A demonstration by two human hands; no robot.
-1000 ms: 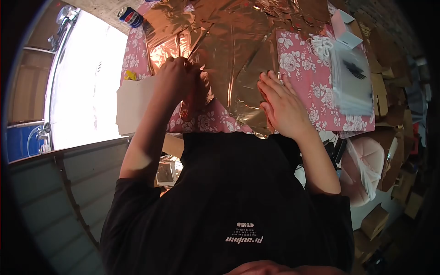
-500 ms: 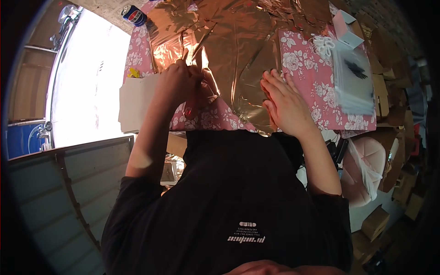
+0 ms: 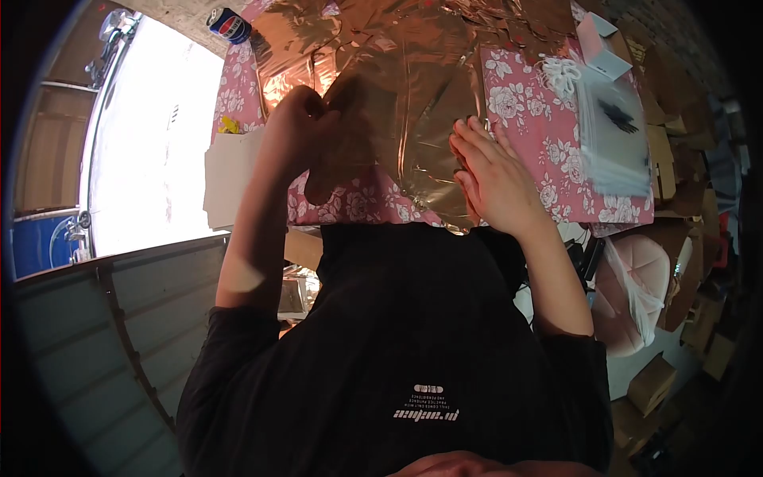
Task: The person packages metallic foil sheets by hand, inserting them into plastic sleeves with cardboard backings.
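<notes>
Shiny copper-coloured foil (image 3: pixel 421 103) lies creased over a pink floral tablecloth (image 3: pixel 556 151). My left hand (image 3: pixel 300 123) is closed at the foil's left part, fingers bent together; what is between the fingertips is too small and dark to make out. Flat on the right edge of the foil rests my right hand (image 3: pixel 494 176), its fingers stretched out. The foil's near end reaches the table edge by my shirt.
A blue can (image 3: pixel 229 26) stands at the back left. Left of my forearm is a pale box (image 3: pixel 230 179) with something yellow. White cord (image 3: pixel 561 75), a white box (image 3: pixel 604 46) and clear plastic bags (image 3: pixel 612 147) lie at the right.
My left hand has moved slightly left and away from me, and the foil beside it looks darker and shifted. My right hand has hardly moved.
</notes>
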